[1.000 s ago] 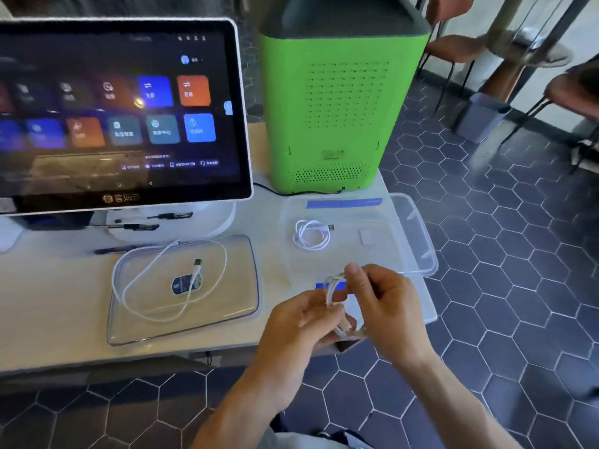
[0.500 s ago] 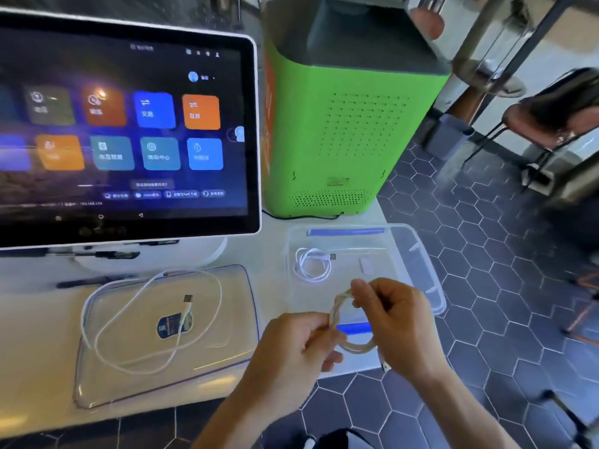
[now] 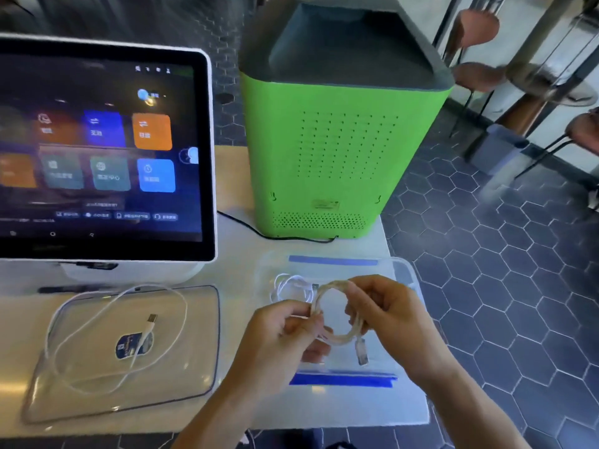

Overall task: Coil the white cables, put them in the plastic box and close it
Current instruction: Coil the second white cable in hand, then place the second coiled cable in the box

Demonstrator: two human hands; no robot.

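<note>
Two hands hold one coiled white cable [image 3: 337, 315] above the open plastic box [image 3: 405, 277], near the counter's [image 3: 240, 273] front edge. The left hand [image 3: 275, 341] forms a closed grip: thumb and fingers pinch the left side of the loop. The right hand [image 3: 385, 315] does the same on the opposite side, fingers curled round the strands. A plug end [image 3: 362, 350] hangs free just below the right grip.

A second coiled cable [image 3: 291, 288] already lies inside the box, just beyond the left grip. A third, loose cable [image 3: 113, 338] lies uncoiled on the clear lid [image 3: 201, 361], well to the left of both grips.

Handling judgement: the cable appears light, soft and springy. A coil of this kind probably loosens as soon as pressure is released, so hold it across all the turns at once, not by a single strand. The dangling plug is the stiffest part and may catch on the box rim; tuck it into the loop or lower it in first. The sheath looks smooth, so a firm pinch is advisable. Fragility is low, but avoid sharp bends at the plug neck.

Remaining work, as judged: place this coil, wind the loose cable, fit the lid.
</note>
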